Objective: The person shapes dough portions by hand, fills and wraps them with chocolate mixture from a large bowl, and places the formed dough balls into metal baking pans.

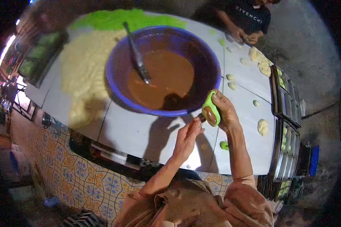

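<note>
The right hand (223,108) grips a bright green dough piece (209,101), fingers and thumb wrapped about its upper right side. The piece is just beyond the near right rim of the basin (164,112), above the counter (134,130). Brown filling (211,116) sits in its hollow. The left hand (188,137) is close by, fingers drawn together beside a dark, narrow item (202,118) at the dough's left edge; whether they grip it cannot be told.

Main obstruction: the basin. It is wide, purple-blue, and stands directly ahead of both hands — brown paste (161,72) covers its bottom. A metal utensil (134,49) stands tilted in it, its handle projecting past the far left rim.

Left of the basin: a broad pale dough mass (83,64). Far edge: a green dough mass (121,19). Right side: scattered small pale pieces and a larger pale lump (262,127). A small green lump (224,145) lies near the right forearm. Compartmented trays (290,98) line the right edge — a co-worker (250,17) stands at the far right corner, hands together.
</note>
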The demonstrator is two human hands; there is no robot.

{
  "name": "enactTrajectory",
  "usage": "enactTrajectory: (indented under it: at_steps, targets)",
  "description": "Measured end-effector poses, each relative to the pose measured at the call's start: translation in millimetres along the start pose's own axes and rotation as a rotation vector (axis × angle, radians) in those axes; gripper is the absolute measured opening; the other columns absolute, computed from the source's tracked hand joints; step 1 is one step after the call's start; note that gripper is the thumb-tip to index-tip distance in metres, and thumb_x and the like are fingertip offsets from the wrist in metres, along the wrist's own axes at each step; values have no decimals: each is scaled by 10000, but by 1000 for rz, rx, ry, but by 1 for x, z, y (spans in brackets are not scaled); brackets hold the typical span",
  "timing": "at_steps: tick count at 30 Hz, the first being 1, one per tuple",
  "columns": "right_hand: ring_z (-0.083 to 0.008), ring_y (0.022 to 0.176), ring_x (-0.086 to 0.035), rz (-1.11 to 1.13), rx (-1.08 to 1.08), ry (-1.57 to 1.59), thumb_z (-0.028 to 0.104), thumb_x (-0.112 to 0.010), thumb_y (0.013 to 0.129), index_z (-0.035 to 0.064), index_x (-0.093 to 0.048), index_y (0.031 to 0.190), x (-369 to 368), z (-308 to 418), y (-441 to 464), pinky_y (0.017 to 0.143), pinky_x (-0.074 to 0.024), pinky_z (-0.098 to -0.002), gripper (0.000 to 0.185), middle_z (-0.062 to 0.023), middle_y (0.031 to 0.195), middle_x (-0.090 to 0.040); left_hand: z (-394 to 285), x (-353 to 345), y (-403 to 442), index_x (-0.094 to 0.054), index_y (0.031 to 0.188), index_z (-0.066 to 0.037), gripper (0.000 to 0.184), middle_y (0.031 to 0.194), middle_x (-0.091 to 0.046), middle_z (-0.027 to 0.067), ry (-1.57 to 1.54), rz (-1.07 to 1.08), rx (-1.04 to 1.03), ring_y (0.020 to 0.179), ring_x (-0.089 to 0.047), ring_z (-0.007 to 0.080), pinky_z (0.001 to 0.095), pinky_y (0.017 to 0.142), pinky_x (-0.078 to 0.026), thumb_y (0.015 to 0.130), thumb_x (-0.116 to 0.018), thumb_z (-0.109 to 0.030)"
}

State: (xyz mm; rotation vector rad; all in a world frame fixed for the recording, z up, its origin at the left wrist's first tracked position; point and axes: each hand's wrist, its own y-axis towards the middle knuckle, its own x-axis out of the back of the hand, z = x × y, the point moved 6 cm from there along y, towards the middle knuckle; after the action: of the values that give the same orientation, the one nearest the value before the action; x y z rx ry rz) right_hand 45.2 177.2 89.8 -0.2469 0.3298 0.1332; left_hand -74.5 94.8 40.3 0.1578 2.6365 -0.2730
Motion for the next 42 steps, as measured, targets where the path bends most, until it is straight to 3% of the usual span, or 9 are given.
enactTrajectory:
  at_steps: [4, 7, 11, 19, 24, 27, 35, 39, 42]
  targets:
    - [-148, 851, -610, -104, -3, 63, 312, -611, 941, 57, -550, 1057, 71, -10, -45, 750, -508, -305, 286, -69, 936, -617, 34, -48, 11, -557, 1213, 65, 497, 1201, -611, 175, -103, 45, 73, 1090, -625, 255, 405, 999, -473, 982, -545, -374]
    - [-171, 975, -590, 19, 72, -14, 331, -645, 902, 55, -545, 1062, 127, -13, -65, 876, -478, -325, 335, -65, 1027, -600, 55, -64, 23, -655, 1096, -2, 279, 961, -681, 67, -196, -41, 58, 859, -665, 134, 294, 833, -553, 961, -621, -244]
    - [-249, 1182, -544, -151, 414, -700, 78, -818, 721, -9, -518, 1315, 150, 4, -98, 980, -465, -354, 671, -145, 1296, -517, 79, -96, 37, -665, 1098, -7, 264, 930, -681, 46, -11, -53, 71, 867, -655, 99, 246, 783, -529, 954, -637, -227]
    - [-129, 796, -548, -463, 721, -1062, 123, -710, 867, 4, -701, 963, 188, -5, -104, 670, -458, -280, 153, -67, 911, -634, 89, -149, 50, -653, 1171, -15, 313, 989, -663, 24, 270, -66, -4, 891, -611, 70, 227, 761, -506, 920, -689, -198]
    - [-79, 795, -559, -360, -32, -33, 156, -667, 914, -12, -678, 1036, 197, -16, -108, 728, -451, -250, 208, -16, 888, -655, 104, -155, 68, -638, 1158, 3, 321, 959, -659, 51, 130, 91, 231, 843, -643, 114, 256, 716, -570, 942, -653, -235]
    - [-238, 961, -612, -91, 274, -330, 94, -652, 864, -78, -587, 1198, 197, -3, -116, 874, -513, -333, 382, -132, 1095, -592, 95, -154, 74, -638, 1150, 7, 316, 959, -664, 66, 191, 156, 258, 819, -653, 122, 262, 700, -581, 965, -615, -248]
    - [-191, 1083, -517, -243, 472, -356, 39, -729, 807, 20, -651, 1035, 205, 1, -118, 959, -401, -337, 241, -98, 1188, -525, 104, -156, 67, -642, 1169, -22, 241, 1022, -661, 53, 196, 273, 99, 873, -640, 99, 251, 724, -585, 946, -622, -111]
    - [-151, 929, -544, -443, 461, -232, 39, -706, 850, 4, -617, 973, 211, -17, -115, 835, -444, -302, 156, -81, 1048, -567, 108, -158, 61, -643, 1179, -20, 237, 1063, -650, 73, 244, 295, 114, 920, -648, 136, 262, 749, -575, 981, -532, -88]
    - [-123, 777, -539, -461, 775, -821, 33, -692, 858, -2, -598, 909, 198, 5, -122, 721, -456, -272, 113, -64, 886, -591, 119, -158, 55, -650, 1162, -8, 237, 1100, -638, 82, 132, 288, 189, 929, -640, 136, 272, 773, -568, 986, -528, -111]
